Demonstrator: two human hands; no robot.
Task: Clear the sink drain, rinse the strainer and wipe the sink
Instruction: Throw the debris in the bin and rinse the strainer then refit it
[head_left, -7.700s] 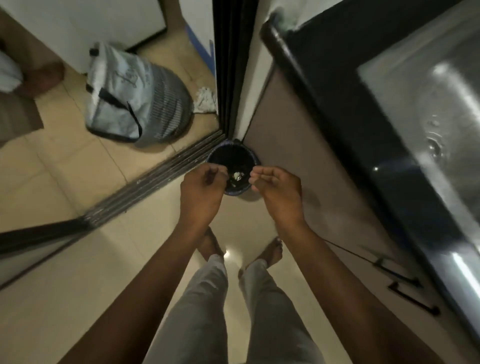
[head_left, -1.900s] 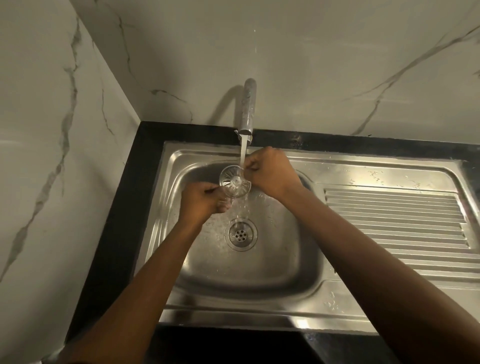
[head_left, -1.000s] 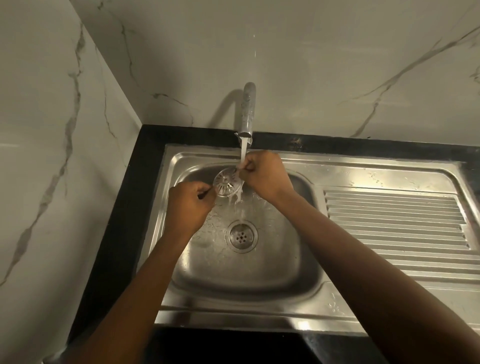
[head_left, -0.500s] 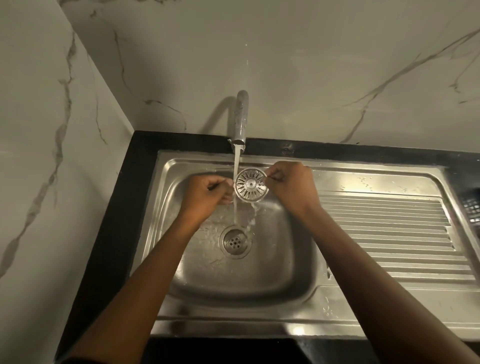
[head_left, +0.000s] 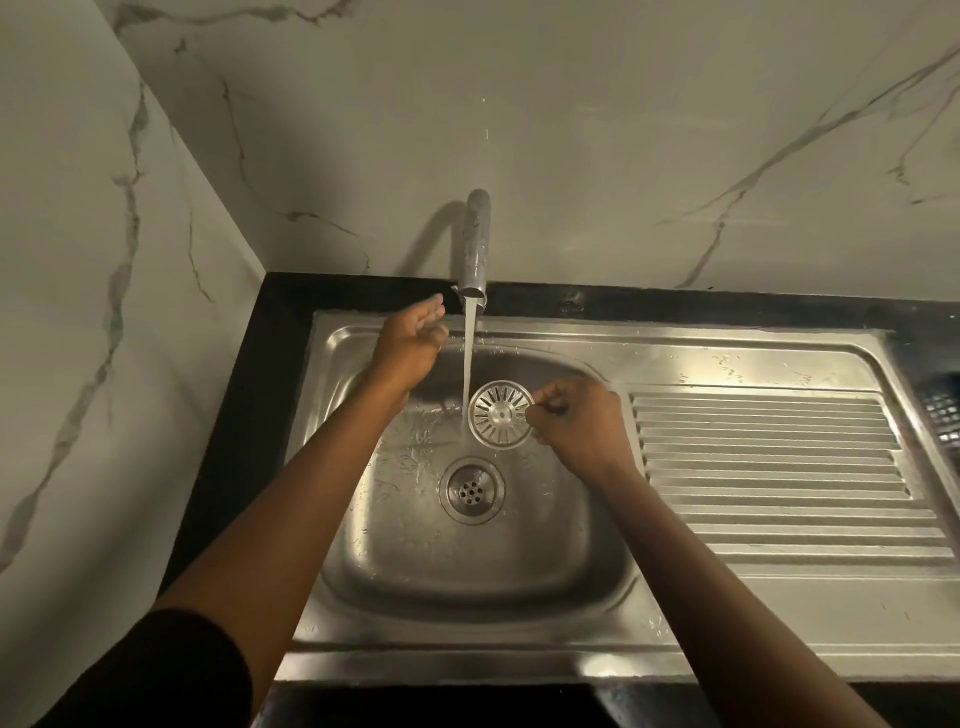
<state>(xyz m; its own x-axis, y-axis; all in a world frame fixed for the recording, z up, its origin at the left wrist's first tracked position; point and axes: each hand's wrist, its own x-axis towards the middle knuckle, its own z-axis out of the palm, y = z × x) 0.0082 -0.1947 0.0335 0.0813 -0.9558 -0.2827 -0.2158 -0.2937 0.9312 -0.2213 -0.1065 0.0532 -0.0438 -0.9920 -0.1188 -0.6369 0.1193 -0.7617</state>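
My right hand (head_left: 574, 423) pinches the rim of the round metal strainer (head_left: 500, 414) and holds it above the steel sink (head_left: 395, 561), just right of the running water stream (head_left: 467, 364). The strainer's slotted face is turned toward me. My left hand (head_left: 413, 340) is raised with relaxed fingers and holds nothing, beside the faucet spout (head_left: 475, 249) at the sink's back rim. The open drain (head_left: 471, 490) with its small holes lies below the strainer in the wet basin.
A ribbed steel drainboard (head_left: 779, 467) extends right of the basin. Black countertop (head_left: 249, 415) borders the sink on the left and back. Marble-patterned walls close in at the left and behind. A dark rack-like object (head_left: 943, 410) shows at the right edge.
My left hand has let go of the strainer and risen toward the faucet. My right hand alone now holds the strainer, moved slightly right, out of the stream.
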